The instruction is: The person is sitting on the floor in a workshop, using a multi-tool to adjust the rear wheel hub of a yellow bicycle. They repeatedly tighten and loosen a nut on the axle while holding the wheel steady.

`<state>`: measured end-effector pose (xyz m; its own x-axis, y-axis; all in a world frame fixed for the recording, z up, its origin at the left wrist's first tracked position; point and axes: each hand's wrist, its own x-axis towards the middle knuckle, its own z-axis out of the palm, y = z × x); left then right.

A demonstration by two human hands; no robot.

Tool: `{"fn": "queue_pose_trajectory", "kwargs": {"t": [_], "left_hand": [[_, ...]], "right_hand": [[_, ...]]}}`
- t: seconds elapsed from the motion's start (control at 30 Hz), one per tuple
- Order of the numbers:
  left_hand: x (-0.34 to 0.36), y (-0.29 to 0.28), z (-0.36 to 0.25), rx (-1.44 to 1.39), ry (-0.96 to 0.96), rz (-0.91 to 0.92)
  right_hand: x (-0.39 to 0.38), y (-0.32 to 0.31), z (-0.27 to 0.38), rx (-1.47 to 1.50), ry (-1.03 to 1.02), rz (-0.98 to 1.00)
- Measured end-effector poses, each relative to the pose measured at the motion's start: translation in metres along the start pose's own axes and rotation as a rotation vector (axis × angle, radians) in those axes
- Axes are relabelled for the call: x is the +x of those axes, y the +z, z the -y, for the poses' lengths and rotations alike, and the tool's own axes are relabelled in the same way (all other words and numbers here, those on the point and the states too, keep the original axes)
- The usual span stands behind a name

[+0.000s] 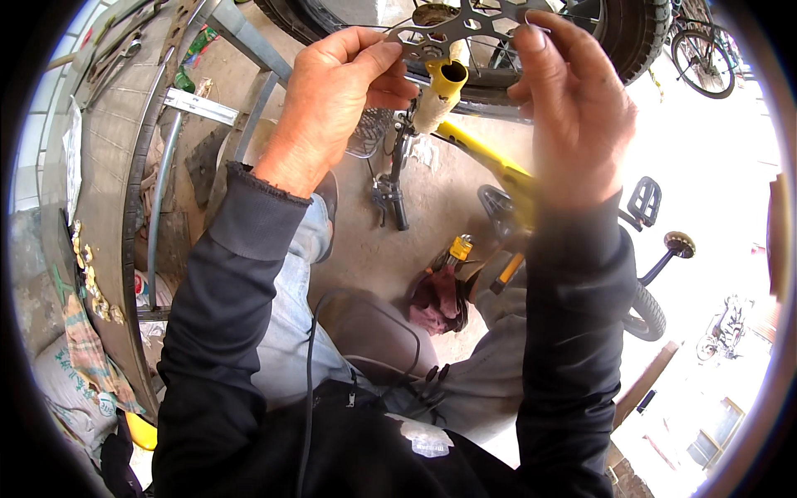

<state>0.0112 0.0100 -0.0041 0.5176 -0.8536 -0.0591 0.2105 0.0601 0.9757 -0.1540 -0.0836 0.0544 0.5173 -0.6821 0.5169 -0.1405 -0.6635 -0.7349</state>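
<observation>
Flat spanner (455, 33), held across the wheel (635, 37) near the yellow tube (435, 101): left hand (332, 87) pinches one end; right hand (574, 116), fingers half-parted, at the other, hold unclear. Probable step: fitting; next move calls for firm seating.

Strong light from right; ground (697, 149) blown white there. Right hand (577, 116) partly blurred. Corners black, rim-side lines bowed.

Bicycle repair workshop, by look of it: yellow bike frame (486, 158), tyred wheel (639, 37), worn bench (104, 166) bearing tools (129, 50), dusty floor (357, 257); another bicycle (702, 65) and motorbike (725, 332) in bright area beyond.
</observation>
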Motion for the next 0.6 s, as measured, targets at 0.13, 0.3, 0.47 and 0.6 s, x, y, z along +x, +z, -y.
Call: {"fn": "queue_pose_trajectory", "kwargs": {"t": [0.13,0.3,0.47,0.6], "left_hand": [[0.001,0.001,0.007,-0.153,-0.128,0.053],[-0.001,-0.002,0.014,-0.344,-0.222,0.131],[0.0,-0.002,0.017,-0.383,-0.254,0.144],[0.003,-0.002,0.021,-0.439,-0.232,0.099]], "right_hand": [[0.008,0.015,0.0,0.242,0.014,-0.034],[0.008,0.024,0.015,0.113,0.027,0.023],[0.012,0.029,-0.001,0.386,-0.022,-0.001],[0.01,0.036,0.009,0.352,-0.048,0.059]]}}
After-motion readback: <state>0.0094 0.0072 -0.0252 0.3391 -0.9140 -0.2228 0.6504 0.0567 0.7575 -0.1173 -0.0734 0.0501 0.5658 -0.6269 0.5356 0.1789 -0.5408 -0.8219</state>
